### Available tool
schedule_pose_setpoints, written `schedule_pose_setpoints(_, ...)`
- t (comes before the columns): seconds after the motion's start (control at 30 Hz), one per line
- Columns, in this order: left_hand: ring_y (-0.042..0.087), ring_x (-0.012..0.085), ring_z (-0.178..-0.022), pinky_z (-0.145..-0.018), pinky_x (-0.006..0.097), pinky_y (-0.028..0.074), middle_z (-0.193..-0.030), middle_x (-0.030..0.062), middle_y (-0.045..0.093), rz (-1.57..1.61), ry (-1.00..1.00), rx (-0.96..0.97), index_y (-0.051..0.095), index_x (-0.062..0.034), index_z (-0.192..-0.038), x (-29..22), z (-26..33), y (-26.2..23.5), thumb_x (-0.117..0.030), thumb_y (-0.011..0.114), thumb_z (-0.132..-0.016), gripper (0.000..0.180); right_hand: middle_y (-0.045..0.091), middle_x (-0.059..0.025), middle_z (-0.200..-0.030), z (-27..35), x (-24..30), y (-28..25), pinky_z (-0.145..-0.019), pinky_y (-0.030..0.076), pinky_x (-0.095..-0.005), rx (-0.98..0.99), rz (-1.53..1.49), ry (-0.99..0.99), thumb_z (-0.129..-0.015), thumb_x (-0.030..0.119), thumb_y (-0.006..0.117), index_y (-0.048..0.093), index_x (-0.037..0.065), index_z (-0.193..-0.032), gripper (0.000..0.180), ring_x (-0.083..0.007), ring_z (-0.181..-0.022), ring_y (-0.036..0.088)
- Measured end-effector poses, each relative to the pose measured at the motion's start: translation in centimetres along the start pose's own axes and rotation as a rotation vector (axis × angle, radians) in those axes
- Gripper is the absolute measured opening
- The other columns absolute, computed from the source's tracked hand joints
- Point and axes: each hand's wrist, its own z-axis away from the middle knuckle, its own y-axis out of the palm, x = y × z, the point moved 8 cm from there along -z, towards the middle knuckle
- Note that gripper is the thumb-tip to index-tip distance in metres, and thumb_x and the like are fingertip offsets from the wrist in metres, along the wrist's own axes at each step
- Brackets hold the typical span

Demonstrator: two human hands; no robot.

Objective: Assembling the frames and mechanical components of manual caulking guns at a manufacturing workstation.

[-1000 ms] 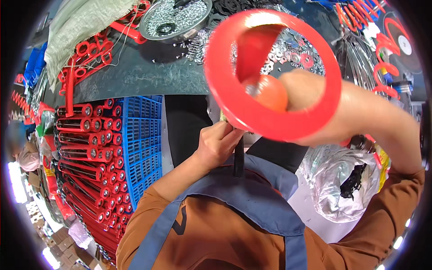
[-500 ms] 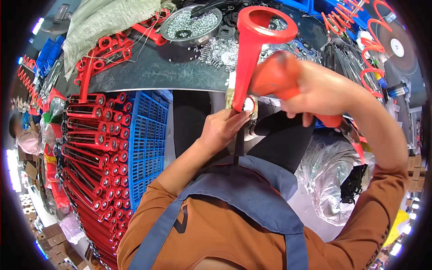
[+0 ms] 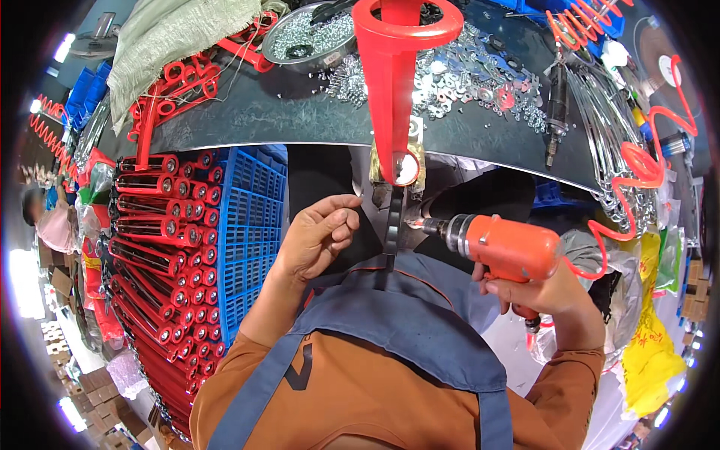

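Observation:
My right hand (image 3: 547, 291) grips an orange-red pistol-shaped air driver (image 3: 510, 246), its dark chuck pointing left below the table edge. A red hose (image 3: 631, 187) trails from that side. My left hand (image 3: 319, 234) hangs left of a dark upright bar (image 3: 393, 225). Its fingers are curled with thumb and fingertips together, and whatever they may hold is hidden. Ahead of both hands a red metal arm (image 3: 386, 90) with a large ring at its far end rests on a small yellowish block (image 3: 417, 157) at the table edge. Neither hand touches it.
Loose washers and nuts (image 3: 480, 79) lie across the dark table (image 3: 262, 124). A metal bowl (image 3: 309, 37) of small parts stands behind. Another driver (image 3: 556, 105) and thin rods (image 3: 600, 120) lie right. Stacked red parts (image 3: 161, 247) and a blue crate (image 3: 251, 225) stand left.
My right hand has brought the driver down and back from the red arm. My left hand has let go of the red arm and drawn back to the left. The arm's ring end sits farther left.

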Motion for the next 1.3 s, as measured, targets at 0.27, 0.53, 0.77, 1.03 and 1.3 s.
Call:
schedule_pose_setpoints(0.27,0.036,0.0059,-0.055,-0.047,0.017,0.029,-0.071,0.0026,0.049,0.129,-0.114,0.144,0.061,-0.0031,-0.088,2.0,-0.4,1.5,-0.021,0.068,-0.087,0.019,0.066,-0.0058,-0.083,-0.4,-2.0,0.4,-0.051,0.051,-0.0238,0.147,0.008,-0.162,-0.08,0.004,0.069,0.061,0.002,-0.107,0.028,-0.0107,-0.065,0.063)
schedule_pose_setpoints(0.53,0.037,0.0038,-0.056,-0.046,0.015,0.03,-0.069,0.002,0.048,0.273,-0.164,0.157,0.061,-0.0008,-0.091,2.8,-1.1,3.2,-0.024,0.069,-0.087,0.025,0.066,-0.0141,-0.086,-1.7,-2.2,1.2,-0.049,0.052,-0.0251,0.121,-0.274,-0.275,-0.083,-0.001,0.065,0.057,-0.004,-0.111,0.029,-0.0152,-0.067,0.064)
schedule_pose_setpoints(0.77,0.032,0.0046,-0.049,-0.044,0.019,0.025,-0.062,0.002,0.05,0.06,0.0,0.046,0.059,-0.0018,-0.084,2.1,-0.3,2.6,-0.03,0.063,-0.091,0.029,0.065,-0.0137,-0.083,-2.0,-1.9,1.9,-0.048,0.051,-0.0248,0.136,-0.219,-0.268,-0.082,-0.003,0.063,0.058,-0.004,-0.108,0.027,-0.0143,-0.062,0.063)
schedule_pose_setpoints(1.03,0.036,0.0051,-0.049,-0.047,0.021,0.027,-0.057,-0.0001,0.048,-0.332,0.259,-0.167,0.058,-0.0028,-0.077,0.1,0.4,2.2,-0.032,0.053,-0.098,0.036,0.065,-0.0121,-0.083,-2.1,-1.3,3.0,-0.048,0.05,-0.0246,0.111,-0.193,-0.212,-0.081,-0.004,0.064,0.059,-0.004,-0.107,0.026,-0.0134,-0.062,0.062)
schedule_pose_setpoints(1.3,0.034,0.0027,-0.054,-0.05,0.022,0.03,-0.059,-0.0051,0.039,-0.453,0.339,-0.058,0.065,0.0018,-0.095,-0.7,-0.3,2.0,-0.04,0.041,-0.101,0.049,0.064,-0.0138,-0.087,-0.6,0.4,1.2,-0.051,0.052,-0.025,-0.096,-0.094,-0.097,-0.075,0.0,0.07,0.056,-0.004,-0.113,0.04,-0.0164,-0.074,0.064)
